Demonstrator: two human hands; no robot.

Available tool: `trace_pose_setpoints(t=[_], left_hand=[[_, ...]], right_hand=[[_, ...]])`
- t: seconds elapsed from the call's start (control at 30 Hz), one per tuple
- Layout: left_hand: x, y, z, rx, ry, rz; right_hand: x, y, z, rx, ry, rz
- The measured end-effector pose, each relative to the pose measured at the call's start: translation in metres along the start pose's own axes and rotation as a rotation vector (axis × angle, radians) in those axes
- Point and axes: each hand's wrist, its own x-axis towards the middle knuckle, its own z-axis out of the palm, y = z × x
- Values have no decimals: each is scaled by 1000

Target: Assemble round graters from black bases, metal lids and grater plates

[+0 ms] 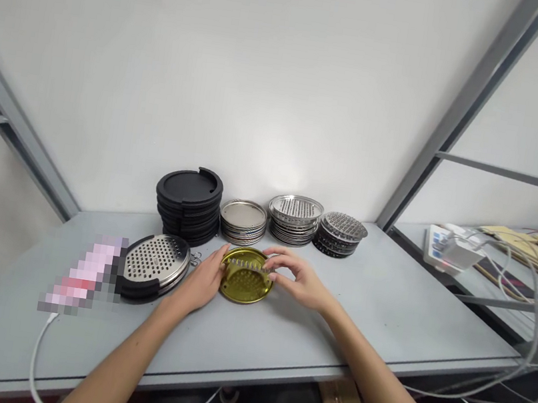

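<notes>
- Nearest, the tabletop's front edge runs beneath both forearms.
- The gold dish lies flat between the hands; clock directions start from it.
- At 9 o'clock, the left hand curves against the dish's rim; whether it grips anything, I cannot tell.
- At 3 o'clock, the right hand arches inward, thumb and fingertips seeming to pinch the right end of the toothed strip.
- The strip spans the dish, long axis from 9 to 3 o'clock, a hand at each end, neither clearly nearer.
- Past the left hand, at 9 o'clock, a grater sits in a black holder.
- Farther back stand stacks: black rings at 11 o'clock, plain discs at 12, silver graters at 1, more graters at 2.
</notes>
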Motion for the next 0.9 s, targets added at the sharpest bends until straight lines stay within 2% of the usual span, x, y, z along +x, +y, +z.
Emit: trace_pose_setpoints(t=[0.23,0.57,0.9], left_hand=[[2,-4,1,51,-5,61],[3,-2,0,55,12,80],[3,1,0,51,32,68]], right_hand=[[-6,17,11,-161,73,-56],[-10,24,16,-289,-4,-95],[-8,32,12,-316,183,15]])
